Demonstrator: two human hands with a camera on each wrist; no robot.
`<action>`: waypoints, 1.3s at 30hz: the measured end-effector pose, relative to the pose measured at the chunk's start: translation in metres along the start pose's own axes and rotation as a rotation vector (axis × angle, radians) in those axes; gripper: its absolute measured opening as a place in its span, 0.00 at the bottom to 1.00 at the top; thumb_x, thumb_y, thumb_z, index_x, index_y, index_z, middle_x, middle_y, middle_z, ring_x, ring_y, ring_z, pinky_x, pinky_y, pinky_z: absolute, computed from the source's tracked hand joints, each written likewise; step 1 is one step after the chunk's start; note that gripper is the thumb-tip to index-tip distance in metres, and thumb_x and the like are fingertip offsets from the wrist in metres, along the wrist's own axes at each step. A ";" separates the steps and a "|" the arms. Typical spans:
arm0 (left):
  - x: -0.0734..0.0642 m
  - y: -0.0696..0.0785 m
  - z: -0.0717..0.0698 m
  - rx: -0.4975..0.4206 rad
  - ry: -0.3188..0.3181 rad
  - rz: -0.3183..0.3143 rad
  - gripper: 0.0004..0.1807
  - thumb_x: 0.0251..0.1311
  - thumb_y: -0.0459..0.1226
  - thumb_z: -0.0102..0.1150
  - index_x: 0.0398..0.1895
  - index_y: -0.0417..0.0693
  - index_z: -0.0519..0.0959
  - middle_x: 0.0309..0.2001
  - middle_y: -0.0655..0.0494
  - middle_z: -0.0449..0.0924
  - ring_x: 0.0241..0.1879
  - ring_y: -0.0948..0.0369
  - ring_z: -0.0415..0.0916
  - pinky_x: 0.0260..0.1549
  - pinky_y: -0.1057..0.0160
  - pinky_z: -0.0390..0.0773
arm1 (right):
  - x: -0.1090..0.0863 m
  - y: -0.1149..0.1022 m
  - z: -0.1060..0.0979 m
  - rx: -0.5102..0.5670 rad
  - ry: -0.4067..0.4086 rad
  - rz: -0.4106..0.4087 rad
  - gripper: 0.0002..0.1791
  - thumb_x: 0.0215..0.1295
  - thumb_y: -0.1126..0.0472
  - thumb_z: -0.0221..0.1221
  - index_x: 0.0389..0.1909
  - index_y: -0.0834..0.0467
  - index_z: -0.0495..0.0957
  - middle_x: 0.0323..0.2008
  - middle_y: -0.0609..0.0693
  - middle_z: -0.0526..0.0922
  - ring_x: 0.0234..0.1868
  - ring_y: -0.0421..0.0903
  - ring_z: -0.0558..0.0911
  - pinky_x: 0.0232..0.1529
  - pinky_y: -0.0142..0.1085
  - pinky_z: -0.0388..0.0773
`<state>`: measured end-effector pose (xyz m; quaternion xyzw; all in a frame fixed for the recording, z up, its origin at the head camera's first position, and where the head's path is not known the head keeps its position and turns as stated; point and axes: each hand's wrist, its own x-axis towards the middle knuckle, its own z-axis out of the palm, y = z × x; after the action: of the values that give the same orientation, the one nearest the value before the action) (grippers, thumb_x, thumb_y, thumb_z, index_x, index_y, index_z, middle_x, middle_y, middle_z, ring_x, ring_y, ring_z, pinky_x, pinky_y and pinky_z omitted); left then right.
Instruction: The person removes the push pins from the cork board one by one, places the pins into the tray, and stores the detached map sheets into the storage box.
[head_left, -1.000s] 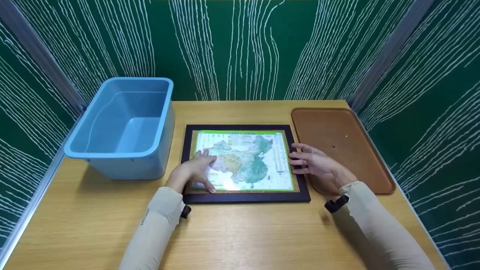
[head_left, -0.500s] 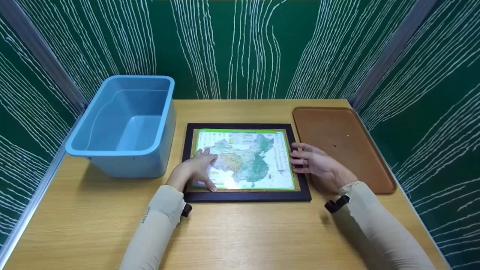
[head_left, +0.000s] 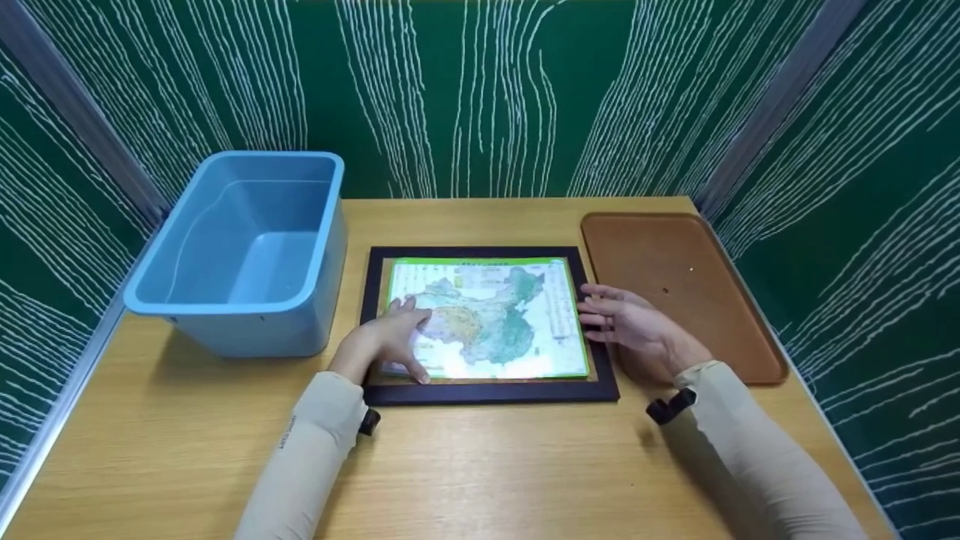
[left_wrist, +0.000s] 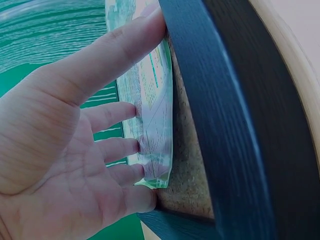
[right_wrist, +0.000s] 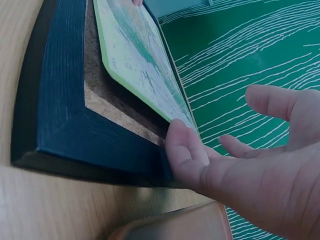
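Observation:
A glossy map [head_left: 491, 319] with a bright green border lies within a dark wooden frame [head_left: 495, 394] that has a cork-like backing [left_wrist: 190, 190]. My left hand [head_left: 390, 337] is spread over the map's left end, thumb near the lower edge and fingertips touching its surface. At the opposite end, my right hand [head_left: 637, 326] has its fingers at the map's right edge, above the frame's side. In the right wrist view, the map's near corner stands slightly off the backing, and a fingertip [right_wrist: 177, 132] of that hand is against its edge.
A blue plastic bin [head_left: 330, 315] stands on the left of the wooden table [head_left: 480, 465]. To the right lies a brown tray [head_left: 675, 255] with small specks on it, partly under my right hand. Green walls with white lines [head_left: 510, 97] enclose the back and sides.

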<state>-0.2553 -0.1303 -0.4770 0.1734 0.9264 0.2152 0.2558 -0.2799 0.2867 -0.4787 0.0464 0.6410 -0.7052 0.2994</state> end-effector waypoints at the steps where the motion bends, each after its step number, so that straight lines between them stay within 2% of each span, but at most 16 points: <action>1: 0.000 0.000 0.000 0.001 -0.001 0.001 0.63 0.41 0.51 0.84 0.80 0.48 0.56 0.81 0.40 0.34 0.79 0.41 0.27 0.71 0.34 0.43 | 0.000 0.000 0.000 -0.001 0.001 -0.002 0.40 0.77 0.55 0.57 0.81 0.57 0.48 0.74 0.61 0.61 0.70 0.56 0.67 0.67 0.51 0.67; 7: -0.001 -0.001 0.000 0.007 0.003 -0.013 0.63 0.40 0.50 0.85 0.80 0.48 0.57 0.81 0.40 0.35 0.79 0.41 0.28 0.72 0.35 0.44 | 0.005 0.002 0.002 0.004 0.002 -0.027 0.39 0.78 0.58 0.54 0.81 0.59 0.46 0.71 0.58 0.64 0.58 0.49 0.76 0.62 0.47 0.73; 11: 0.000 -0.001 0.001 0.003 0.010 -0.027 0.64 0.40 0.51 0.85 0.80 0.49 0.57 0.81 0.41 0.36 0.79 0.42 0.28 0.72 0.36 0.43 | 0.009 0.006 0.003 0.024 -0.014 -0.031 0.37 0.78 0.58 0.53 0.80 0.59 0.47 0.66 0.55 0.68 0.52 0.48 0.79 0.58 0.47 0.76; 17: 0.002 0.002 0.002 -0.015 0.007 -0.032 0.63 0.40 0.51 0.85 0.80 0.50 0.58 0.82 0.42 0.35 0.79 0.42 0.28 0.72 0.36 0.42 | 0.009 0.014 0.002 0.040 -0.013 -0.015 0.36 0.77 0.59 0.55 0.79 0.59 0.50 0.57 0.54 0.78 0.52 0.50 0.80 0.53 0.49 0.78; 22: 0.004 0.005 0.003 -0.010 0.003 -0.021 0.64 0.40 0.52 0.84 0.80 0.49 0.57 0.82 0.42 0.35 0.79 0.42 0.28 0.72 0.36 0.42 | 0.007 0.020 0.001 0.021 0.014 -0.024 0.34 0.76 0.59 0.56 0.78 0.55 0.54 0.52 0.53 0.79 0.48 0.48 0.79 0.47 0.46 0.80; 27: 0.005 0.004 0.003 -0.007 -0.001 -0.027 0.64 0.40 0.52 0.84 0.81 0.50 0.57 0.82 0.43 0.36 0.79 0.43 0.28 0.73 0.37 0.42 | 0.009 0.025 0.003 0.003 0.037 -0.011 0.35 0.74 0.58 0.59 0.77 0.50 0.55 0.51 0.54 0.81 0.46 0.50 0.82 0.44 0.46 0.82; 39: -0.001 0.001 -0.001 0.026 0.000 0.015 0.64 0.42 0.51 0.83 0.81 0.46 0.55 0.81 0.39 0.34 0.79 0.40 0.29 0.71 0.33 0.44 | 0.024 0.026 0.013 -0.036 0.061 0.036 0.32 0.72 0.53 0.62 0.73 0.52 0.63 0.51 0.56 0.85 0.46 0.53 0.86 0.42 0.46 0.85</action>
<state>-0.2548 -0.1304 -0.4754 0.1838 0.9277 0.2050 0.2520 -0.2829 0.2657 -0.5097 0.0741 0.6615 -0.6864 0.2928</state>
